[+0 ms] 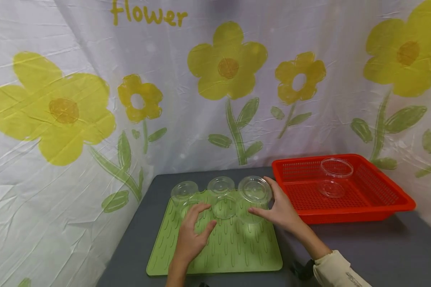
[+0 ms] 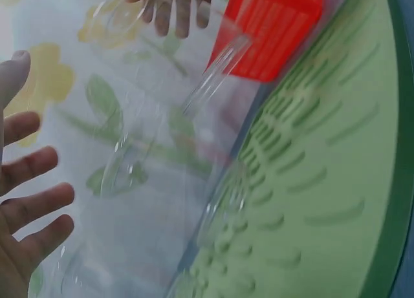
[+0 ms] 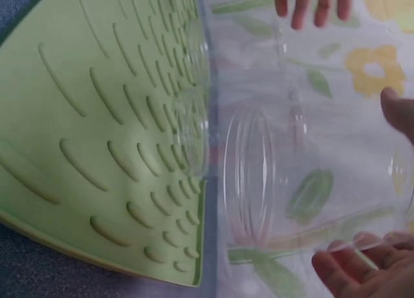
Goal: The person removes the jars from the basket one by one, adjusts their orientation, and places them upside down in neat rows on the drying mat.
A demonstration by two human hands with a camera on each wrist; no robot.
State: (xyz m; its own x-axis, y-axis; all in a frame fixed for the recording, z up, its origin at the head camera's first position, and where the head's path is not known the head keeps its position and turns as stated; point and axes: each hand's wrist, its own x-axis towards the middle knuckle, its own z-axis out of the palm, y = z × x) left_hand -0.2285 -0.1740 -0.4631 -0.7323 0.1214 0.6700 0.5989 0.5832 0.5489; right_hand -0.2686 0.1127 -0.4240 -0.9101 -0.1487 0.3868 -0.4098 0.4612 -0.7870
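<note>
1. Head view: three clear round plastic cups stand upside down in a row at the far edge of a light green ribbed silicone mat, which lies on a dark grey tabletop.
2. Head view: the right hand cups the rightmost clear plastic cup; its fingers are spread and curved round the cup's right side, thumb against the lower wall near the mat.
3. Head view: the left hand rests low on the mat, fingers apart and relaxed, with fingertips at the base of the leftmost clear plastic cup. Whether they touch it cannot be told. The middle clear plastic cup stands free between the hands.
4. Head view: a red perforated rectangular plastic basket sits just right of the mat and holds one more clear plastic tub. A white crinkled cloth printed with yellow flowers hangs behind.
5. Left wrist view: blurred; the left hand's fingers are straight and spread, just beside a transparent cup wall. The ribbed mat and a red basket corner show.
6. Right wrist view: the right hand's fingertips curl under the smooth, ridged-rim cup, thumb above. The cup's rim sits at the mat's edge.
</note>
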